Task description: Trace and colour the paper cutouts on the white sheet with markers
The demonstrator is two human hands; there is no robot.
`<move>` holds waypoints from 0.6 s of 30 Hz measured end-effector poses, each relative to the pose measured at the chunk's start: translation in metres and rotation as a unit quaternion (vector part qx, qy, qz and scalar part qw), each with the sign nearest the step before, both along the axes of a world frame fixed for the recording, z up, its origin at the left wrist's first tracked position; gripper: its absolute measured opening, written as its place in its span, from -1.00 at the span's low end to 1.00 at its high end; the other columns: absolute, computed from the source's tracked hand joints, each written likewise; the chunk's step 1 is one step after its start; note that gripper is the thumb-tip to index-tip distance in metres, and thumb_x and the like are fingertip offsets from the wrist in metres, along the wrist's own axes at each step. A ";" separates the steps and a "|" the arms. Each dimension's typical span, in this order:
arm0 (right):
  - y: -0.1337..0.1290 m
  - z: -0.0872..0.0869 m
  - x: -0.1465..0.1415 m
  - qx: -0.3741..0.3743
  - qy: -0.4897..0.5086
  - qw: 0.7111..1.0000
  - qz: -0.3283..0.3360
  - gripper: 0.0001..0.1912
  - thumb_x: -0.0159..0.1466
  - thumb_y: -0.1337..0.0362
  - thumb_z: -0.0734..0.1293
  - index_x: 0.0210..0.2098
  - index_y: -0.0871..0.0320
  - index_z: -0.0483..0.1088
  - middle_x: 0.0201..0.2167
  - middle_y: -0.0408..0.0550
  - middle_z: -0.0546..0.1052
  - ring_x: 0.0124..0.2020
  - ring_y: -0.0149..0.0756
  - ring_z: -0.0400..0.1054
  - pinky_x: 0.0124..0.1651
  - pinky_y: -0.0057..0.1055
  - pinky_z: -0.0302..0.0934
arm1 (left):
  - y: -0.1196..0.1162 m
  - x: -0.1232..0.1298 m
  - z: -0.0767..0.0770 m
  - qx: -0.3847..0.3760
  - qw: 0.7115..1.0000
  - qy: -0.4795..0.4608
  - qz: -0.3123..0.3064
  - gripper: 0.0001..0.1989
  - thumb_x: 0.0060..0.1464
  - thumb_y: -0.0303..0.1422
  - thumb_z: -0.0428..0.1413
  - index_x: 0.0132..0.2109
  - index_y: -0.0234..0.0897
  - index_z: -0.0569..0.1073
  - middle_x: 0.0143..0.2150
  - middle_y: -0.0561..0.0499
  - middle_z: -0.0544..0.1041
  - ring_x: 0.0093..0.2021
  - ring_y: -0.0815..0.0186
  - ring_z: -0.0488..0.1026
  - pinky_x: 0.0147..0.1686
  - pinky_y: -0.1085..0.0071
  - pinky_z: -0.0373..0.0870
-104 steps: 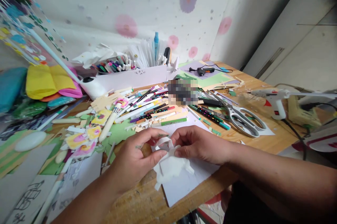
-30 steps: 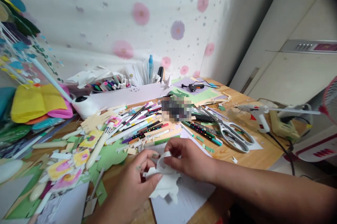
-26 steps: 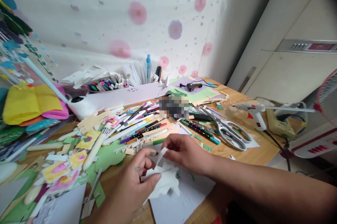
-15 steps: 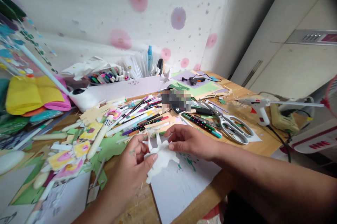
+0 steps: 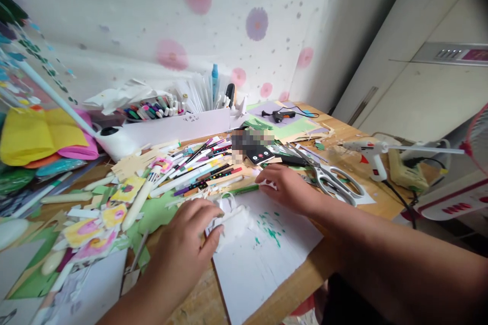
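Head view, near to far. Wooden table (image 5: pixel 194 297) at the front edge; white sheet (image 5: pixel 259 274) flat on it, green flecks scattered over its middle. White cutout (image 5: pixel 238 220) lies at the sheet's left side, slightly blurred, a thin strip looping up at its far edge.

Left hand (image 5: pixel 190 228) at the cutout's left edge, thumb nearer, bent fingers beyond; whether it pinches the paper or only rests there, cannot tell. Right hand (image 5: pixel 292 187) well apart from the cutout, over the sheet's far right part, fingers loosely curved, tips beside the end of a green pen (image 5: pixel 244 190); the undersides are hidden, so cannot tell if anything is grasped.

Left of the left hand: painted flowers (image 5: pixel 84 238) in pink and yellow, among green and cream scraps. Beyond the green pen, a spread of pens (image 5: pixel 208 176), then a phone (image 5: pixel 260 154), partly pixelated. Right of it, scissors (image 5: pixel 315 166); farther right, a white glue gun (image 5: pixel 369 149) with its stick pointing right.

Farther back: long white box (image 5: pixel 179 129) backed by markers, black glue gun (image 5: pixel 282 116) on coloured paper, flower-patterned cloth (image 5: pixel 125 20) covering the wall.
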State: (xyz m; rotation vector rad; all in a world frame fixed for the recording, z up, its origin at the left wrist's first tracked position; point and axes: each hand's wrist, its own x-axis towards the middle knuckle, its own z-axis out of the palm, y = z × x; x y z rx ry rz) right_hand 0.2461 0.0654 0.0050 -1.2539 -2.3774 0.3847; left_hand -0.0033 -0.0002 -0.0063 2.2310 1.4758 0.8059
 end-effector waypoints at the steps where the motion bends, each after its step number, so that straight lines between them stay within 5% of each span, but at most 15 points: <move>1: 0.000 -0.002 0.000 0.005 -0.009 1.000 0.008 -0.80 0.17 0.52 0.28 -0.26 0.22 0.48 -0.28 0.04 0.54 -0.26 -0.24 0.37 -0.12 -0.31 0.22 | -0.001 0.002 0.000 0.005 1.000 0.020 -0.021 -0.85 0.07 -0.34 0.02 -0.21 -0.11 0.45 -0.15 0.03 0.45 -0.09 0.17 0.36 -0.09 0.24 0.27; 11: -0.003 -0.007 -0.014 0.056 -0.105 0.992 0.042 -0.73 0.22 0.44 0.26 -0.10 0.24 0.45 -0.25 0.10 0.51 -0.19 -0.15 0.31 -0.12 -0.27 0.20 | -0.003 0.003 0.001 0.029 0.991 0.121 -0.047 -0.87 0.10 -0.38 -0.01 -0.26 -0.15 0.43 -0.33 0.06 0.49 -0.28 0.21 0.42 -0.29 0.31 0.31; 18: -0.004 0.017 0.010 -0.049 0.185 0.981 -0.037 -0.90 0.18 0.35 0.30 -0.33 0.19 0.46 -0.39 -0.05 0.44 -0.44 -0.37 0.28 -0.36 -0.40 0.20 | 0.000 -0.003 0.001 0.053 0.992 0.119 0.007 -0.84 0.16 -0.37 -0.08 -0.23 -0.22 0.39 -0.28 -0.01 0.46 -0.28 0.21 0.43 -0.32 0.30 0.35</move>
